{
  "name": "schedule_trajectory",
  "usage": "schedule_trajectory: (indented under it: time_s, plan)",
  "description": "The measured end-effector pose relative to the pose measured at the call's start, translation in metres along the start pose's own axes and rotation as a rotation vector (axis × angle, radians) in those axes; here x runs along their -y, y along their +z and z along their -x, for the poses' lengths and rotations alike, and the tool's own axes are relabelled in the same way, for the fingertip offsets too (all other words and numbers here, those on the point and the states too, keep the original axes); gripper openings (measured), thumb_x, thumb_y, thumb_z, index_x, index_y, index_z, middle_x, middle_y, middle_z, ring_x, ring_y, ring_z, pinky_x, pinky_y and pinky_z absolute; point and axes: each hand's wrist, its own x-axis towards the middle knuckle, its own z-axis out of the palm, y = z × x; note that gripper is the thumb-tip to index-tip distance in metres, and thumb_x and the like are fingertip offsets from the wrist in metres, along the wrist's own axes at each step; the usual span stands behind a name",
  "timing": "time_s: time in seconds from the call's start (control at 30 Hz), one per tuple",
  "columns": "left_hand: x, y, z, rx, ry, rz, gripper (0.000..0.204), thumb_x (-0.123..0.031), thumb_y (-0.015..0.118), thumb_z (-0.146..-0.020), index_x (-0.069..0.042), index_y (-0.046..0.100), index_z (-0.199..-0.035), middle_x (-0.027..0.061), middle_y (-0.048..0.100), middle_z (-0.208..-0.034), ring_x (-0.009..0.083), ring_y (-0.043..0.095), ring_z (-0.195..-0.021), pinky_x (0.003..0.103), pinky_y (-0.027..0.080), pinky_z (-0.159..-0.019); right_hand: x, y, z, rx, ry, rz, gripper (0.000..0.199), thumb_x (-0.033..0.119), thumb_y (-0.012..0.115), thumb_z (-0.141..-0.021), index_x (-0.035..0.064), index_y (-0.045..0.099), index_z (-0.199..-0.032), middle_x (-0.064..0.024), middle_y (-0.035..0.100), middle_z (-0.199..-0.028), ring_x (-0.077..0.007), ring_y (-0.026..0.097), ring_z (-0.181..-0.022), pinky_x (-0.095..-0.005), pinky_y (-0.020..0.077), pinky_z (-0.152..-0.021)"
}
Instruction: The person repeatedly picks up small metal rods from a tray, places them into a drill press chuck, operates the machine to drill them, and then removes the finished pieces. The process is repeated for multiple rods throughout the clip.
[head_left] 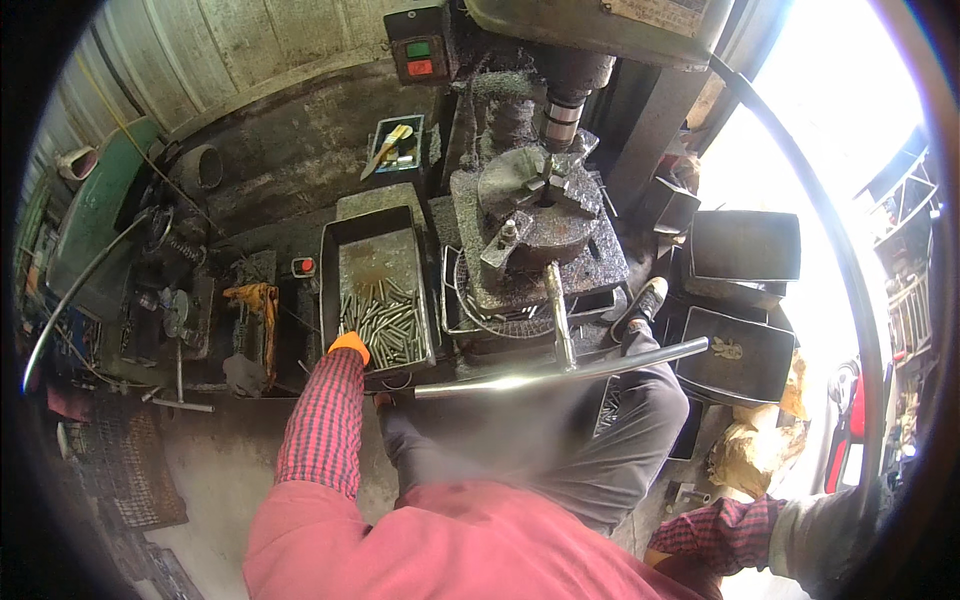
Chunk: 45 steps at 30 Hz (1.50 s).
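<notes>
Left hand [349,346], in an orange glove, rests at the near edge of a metal tray [330,290] holding a heap of short steel pins [385,320]; whether the fingers clasp a pin cannot be told. Right hand [815,540], in a grey glove, hangs low at the person's right side, well apart from the trays; its grasp cannot be told. Beside the tray stands the drill press table with a round chuck [545,205]; two dark bins [745,245] lie to the right, the nearer bin [730,355] containing a small metal piece [727,348]; a small box [398,145] behind the tray holds a yellow-handled tool.
</notes>
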Motion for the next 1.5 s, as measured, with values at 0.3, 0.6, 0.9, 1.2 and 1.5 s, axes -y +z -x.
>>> schedule_trajectory:
  time_s: [0.3,0.6,0.9,1.2,1.5]
  plan:
    - [-0.011,-0.006,0.026,-0.182,0.065,0.188,0.057,-0.029,0.068,-0.097,-0.004,0.064,-0.147,0.0232,0.068,-0.145,0.0378,0.065,-0.136,0.046,0.051,-0.114,-0.015,0.016,0.020,0.041,-0.021,0.066,0.044,0.055,0.056,-0.108,0.0150,0.075,-0.115,0.0000,0.075,-0.097,-0.0195,0.074,-0.083,-0.0332,0.0584,-0.075]
    - [-0.033,0.025,0.122,-0.622,0.385,0.476,0.061,-0.034,0.073,-0.098,-0.004,0.061,-0.150,0.0225,0.066,-0.144,0.0430,0.063,-0.132,0.050,0.050,-0.112,-0.016,0.016,0.042,0.077,-0.050,0.084,0.047,0.060,0.056,-0.108,0.0176,0.077,-0.110,0.0030,0.076,-0.091,-0.0176,0.074,-0.077,-0.0319,0.0588,-0.069]
    - [-0.040,0.097,0.180,-0.506,0.438,0.377,0.081,-0.032,0.077,-0.092,-0.004,0.045,-0.161,0.0255,0.051,-0.159,0.0457,0.051,-0.143,0.052,0.039,-0.123,0.004,-0.025,0.028,0.176,0.143,-0.278,0.047,0.056,0.065,-0.104,0.0183,0.079,-0.080,0.0032,0.070,-0.066,-0.0170,0.067,-0.056,-0.0306,0.0527,-0.054]
    - [-0.031,0.108,0.182,-0.441,0.347,0.360,0.096,-0.035,0.077,-0.092,-0.006,0.030,-0.170,0.0242,0.038,-0.171,0.0449,0.045,-0.149,0.051,0.036,-0.126,0.013,0.003,0.068,0.133,0.242,-0.487,0.037,0.053,0.071,-0.102,0.0207,0.084,-0.089,0.0095,0.065,-0.062,-0.0123,0.059,-0.050,-0.0265,0.0490,-0.052]
    - [-0.029,0.103,0.184,-0.423,0.329,0.320,0.095,-0.038,0.075,-0.093,-0.007,0.029,-0.171,0.0237,0.037,-0.172,0.0445,0.042,-0.152,0.053,0.034,-0.127,0.010,0.023,0.109,0.377,0.149,-0.163,0.059,0.077,0.052,-0.102,0.0211,0.065,-0.085,0.0080,0.053,-0.070,-0.0107,0.053,-0.055,-0.0256,0.0432,-0.057]
